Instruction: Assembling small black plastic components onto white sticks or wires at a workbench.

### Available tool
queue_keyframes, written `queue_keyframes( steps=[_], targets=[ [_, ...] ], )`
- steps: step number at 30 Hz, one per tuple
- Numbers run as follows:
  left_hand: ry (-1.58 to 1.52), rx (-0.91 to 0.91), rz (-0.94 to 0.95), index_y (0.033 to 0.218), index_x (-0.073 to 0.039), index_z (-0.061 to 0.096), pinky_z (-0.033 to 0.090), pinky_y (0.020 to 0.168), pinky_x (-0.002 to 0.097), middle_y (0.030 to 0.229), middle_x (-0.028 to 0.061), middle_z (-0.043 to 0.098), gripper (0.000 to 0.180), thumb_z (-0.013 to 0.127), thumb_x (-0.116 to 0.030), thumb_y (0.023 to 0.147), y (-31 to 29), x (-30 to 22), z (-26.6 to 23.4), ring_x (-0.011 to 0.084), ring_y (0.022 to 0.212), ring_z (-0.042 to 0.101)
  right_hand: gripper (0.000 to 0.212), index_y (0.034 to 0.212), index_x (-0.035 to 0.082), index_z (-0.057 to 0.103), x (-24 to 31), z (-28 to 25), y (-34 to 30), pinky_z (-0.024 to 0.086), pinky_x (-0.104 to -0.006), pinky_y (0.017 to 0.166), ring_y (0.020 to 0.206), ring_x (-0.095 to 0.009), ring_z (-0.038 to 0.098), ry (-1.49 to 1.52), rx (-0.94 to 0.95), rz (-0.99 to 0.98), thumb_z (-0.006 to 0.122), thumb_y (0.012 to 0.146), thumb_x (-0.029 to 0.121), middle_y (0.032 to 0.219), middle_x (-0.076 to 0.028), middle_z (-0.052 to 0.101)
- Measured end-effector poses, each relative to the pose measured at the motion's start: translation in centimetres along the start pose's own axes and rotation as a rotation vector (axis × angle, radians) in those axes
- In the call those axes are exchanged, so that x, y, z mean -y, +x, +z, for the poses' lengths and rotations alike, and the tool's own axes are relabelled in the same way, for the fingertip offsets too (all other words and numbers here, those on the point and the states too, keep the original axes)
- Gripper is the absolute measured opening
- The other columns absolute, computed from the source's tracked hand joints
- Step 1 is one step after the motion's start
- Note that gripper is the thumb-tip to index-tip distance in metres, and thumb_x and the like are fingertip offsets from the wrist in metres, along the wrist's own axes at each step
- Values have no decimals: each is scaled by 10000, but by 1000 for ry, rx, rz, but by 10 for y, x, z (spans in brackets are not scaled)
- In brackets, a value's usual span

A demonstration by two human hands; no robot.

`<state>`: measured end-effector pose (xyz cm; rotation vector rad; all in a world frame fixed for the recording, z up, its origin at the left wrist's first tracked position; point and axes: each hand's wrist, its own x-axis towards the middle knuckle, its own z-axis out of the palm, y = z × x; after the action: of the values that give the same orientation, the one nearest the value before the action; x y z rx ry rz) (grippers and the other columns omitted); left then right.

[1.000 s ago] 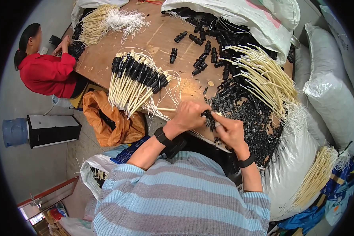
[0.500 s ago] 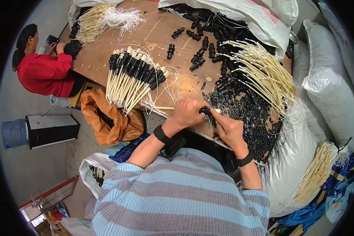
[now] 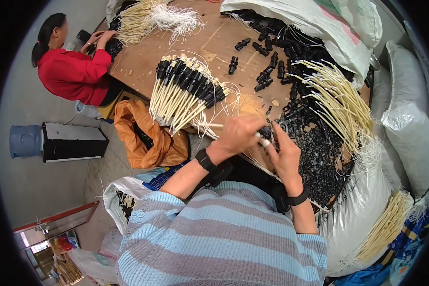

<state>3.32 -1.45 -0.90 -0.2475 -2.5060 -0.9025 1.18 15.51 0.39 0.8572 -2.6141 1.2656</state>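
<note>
My left hand (image 3: 240,135) is closed around a black plastic fitting (image 3: 264,130), whose dark end shows at the fingertips. A cream stick (image 3: 216,126) juts out on the other side of that fist. Close by on the right, my right hand (image 3: 286,155) has its forefinger raised and its thumb bent toward the fitting. Something small and white shows at the thumb; what these fingers grip is hard to make out. Beyond my left hand lies a fanned bundle of cream sticks with black fittings (image 3: 190,86) and white cords. Small black parts (image 3: 319,155) are heaped beside my right hand.
Loose black fittings (image 3: 260,48) and cream sticks with white tips (image 3: 341,100) lie on the brown table (image 3: 214,43). White sacks (image 3: 407,114) crowd the right side. An orange bag (image 3: 169,152) stands below the table's left edge. A person in red (image 3: 74,74) works at the far left.
The whole view has shifted, so the table and its contents appear farther right. My right forefinger has lifted and spread from the thumb near the fitting. My left hand keeps its hold.
</note>
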Motion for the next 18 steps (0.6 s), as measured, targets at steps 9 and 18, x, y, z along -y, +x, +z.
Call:
queue_keyframes(
  steps=[9,18],
  targets=[
    [686,-309,-242,1011,-81,634,287,999,457,1085,60,582,364,669,-106,649,12,81,-69,256,1060,508,190,922,65,691,-10,-33,-3,510,-367,758,886,-268,642,-115,218,-182,724,744,121,1013,-87,674],
    [71,93,-156,1132,-84,655,449,956,417,1172,122,624,401,597,-56,737,73,64,24,338,1103,548,138,922,57,709,-93,-61,8,501,-330,650,715,-262,657,-277,-173,236,685,829,156,831,-113,679]
  ],
)
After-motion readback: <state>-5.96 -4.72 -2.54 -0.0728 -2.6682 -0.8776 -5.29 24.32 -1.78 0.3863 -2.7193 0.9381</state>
